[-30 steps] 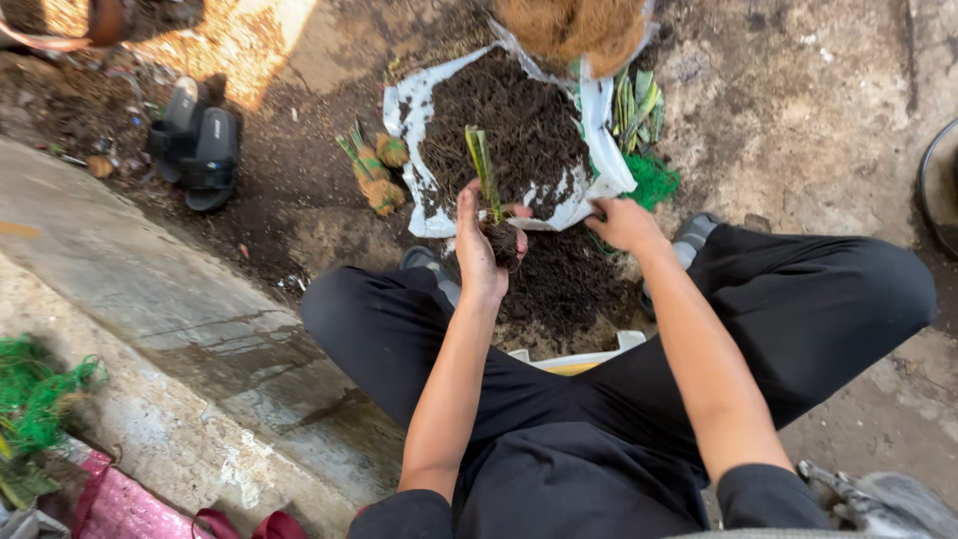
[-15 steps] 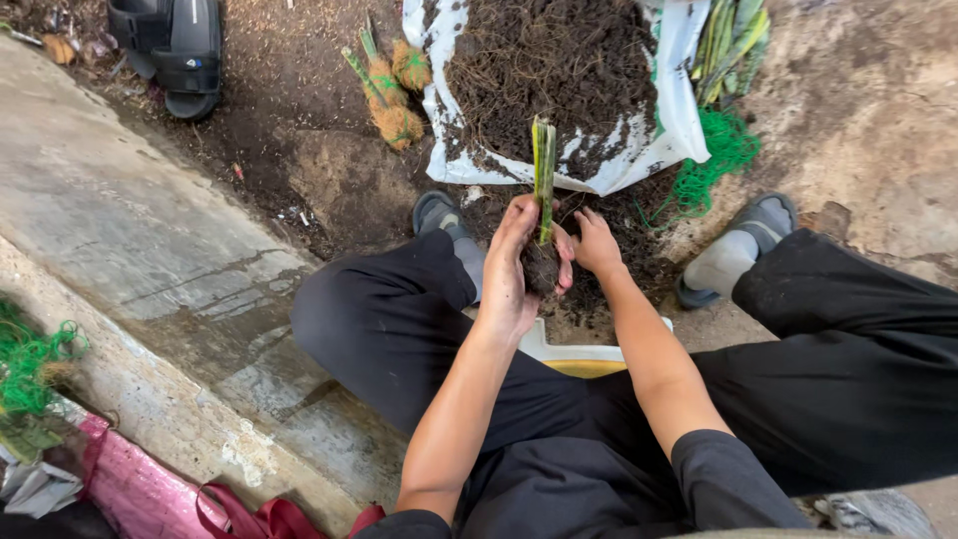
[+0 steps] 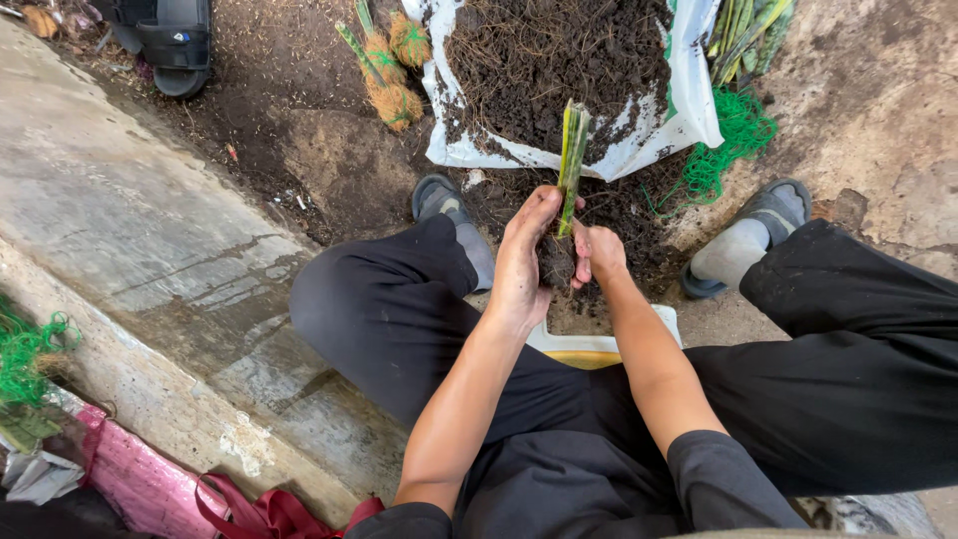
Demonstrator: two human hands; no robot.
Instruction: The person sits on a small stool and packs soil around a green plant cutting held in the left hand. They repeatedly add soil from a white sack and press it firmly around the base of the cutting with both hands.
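Note:
My left hand (image 3: 523, 262) and my right hand (image 3: 597, 255) are cupped together around a dark clump of soil at the base of a plant cutting (image 3: 571, 158), a green and yellow stalk that stands upright between them. Both hands are soiled. They are held between my knees, above a white and yellow container (image 3: 599, 344) on the ground. Just beyond the hands lies an open white sack (image 3: 689, 120) heaped with dark soil (image 3: 554, 60).
Wrapped seedlings with fibrous root balls (image 3: 389, 70) lie left of the sack. More green stalks (image 3: 743, 30) and green netting (image 3: 733, 145) lie at its right. A concrete ledge (image 3: 130, 250) runs along my left. A black sandal (image 3: 165, 40) rests at top left.
The hands carried the cutting from the sack's edge back toward my body, and both closed around its root clump. The camera tilted down and nearer.

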